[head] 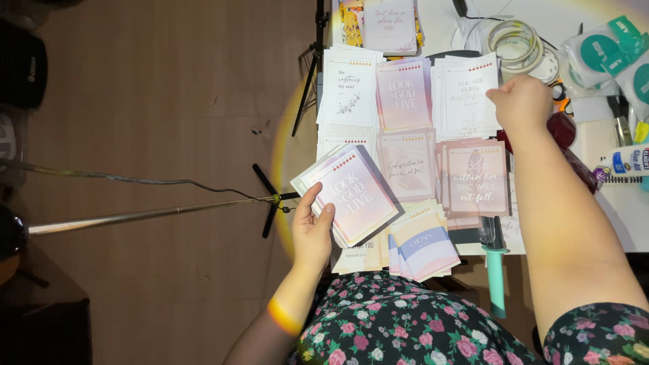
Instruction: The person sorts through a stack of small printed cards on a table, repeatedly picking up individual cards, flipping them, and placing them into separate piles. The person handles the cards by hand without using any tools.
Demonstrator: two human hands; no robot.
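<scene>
My left hand (312,230) holds a small stack of pastel pink-and-lilac printed cards (350,194) fanned slightly, at the table's near left edge. My right hand (522,101) reaches forward over the far right pile of white cards (466,91), fingers curled at the top card's right edge. Between them lie several piles of cards: a white floral pile (349,86), a pink pile (403,94), a pale pink pile (407,164) and a dusty-rose pile (477,179). A lilac-and-cream pile (422,245) lies nearest my body.
Rolls of tape (519,42) and round green-labelled packets (598,53) sit at the far right, with a glue bottle (625,161). A mint-handled tool (496,270) lies at the table's near edge. A tripod stand (270,199) and a cable stretch over the wooden floor on the left.
</scene>
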